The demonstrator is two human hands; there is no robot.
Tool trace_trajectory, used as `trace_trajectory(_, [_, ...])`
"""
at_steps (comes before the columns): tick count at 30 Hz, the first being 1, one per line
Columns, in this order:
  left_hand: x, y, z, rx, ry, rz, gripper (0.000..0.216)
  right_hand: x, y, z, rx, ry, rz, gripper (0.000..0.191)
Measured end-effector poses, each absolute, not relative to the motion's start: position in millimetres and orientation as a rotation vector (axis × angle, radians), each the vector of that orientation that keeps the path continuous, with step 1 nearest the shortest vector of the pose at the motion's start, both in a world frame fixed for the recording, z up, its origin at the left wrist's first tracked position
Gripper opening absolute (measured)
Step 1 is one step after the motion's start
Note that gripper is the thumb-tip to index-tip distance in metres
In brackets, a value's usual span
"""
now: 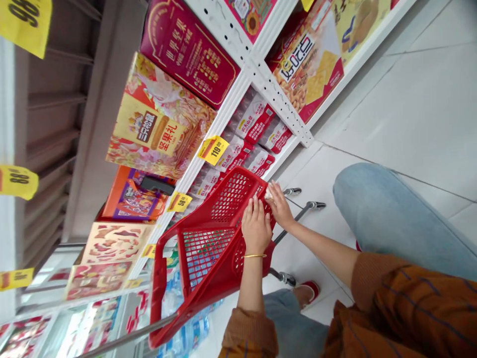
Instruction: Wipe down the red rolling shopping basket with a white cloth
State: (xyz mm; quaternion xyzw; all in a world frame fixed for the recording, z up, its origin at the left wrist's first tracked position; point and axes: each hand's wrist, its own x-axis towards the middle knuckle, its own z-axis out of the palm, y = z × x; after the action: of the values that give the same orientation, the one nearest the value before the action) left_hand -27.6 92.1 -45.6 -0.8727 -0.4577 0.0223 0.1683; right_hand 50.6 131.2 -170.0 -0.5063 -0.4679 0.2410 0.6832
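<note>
A red plastic shopping cart [229,283] with latticed sides stands beside the shelf and appears tilted in the slanted head view. My left hand [257,226], with a gold bracelet at the wrist, lies flat on the cart's red end panel, fingers stretched out. Close beside it, my right hand [280,206] presses a crumpled white tissue [269,194] against the edge of the same panel. Its fingers are bent over the tissue and partly cover it. The two hands are nearly touching.
Shelves hold boxed nuts [160,124], a maroon gift box [190,54] and red-labelled bottle packs [253,117]. A dark phone-like object [157,185] sits by an orange box. Yellow price tags [213,150] line the shelf edge. Cart wheels [316,205] rest on pale tiles.
</note>
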Motion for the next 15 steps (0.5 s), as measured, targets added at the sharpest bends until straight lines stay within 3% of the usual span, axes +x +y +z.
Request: trace_trajectory(15, [-34.9, 104.0, -47.5, -2.438, -1.336, 0.118, 0.054, 39.0, 130.0, -238.1, -1.194, -0.996, 0.689, 0.047])
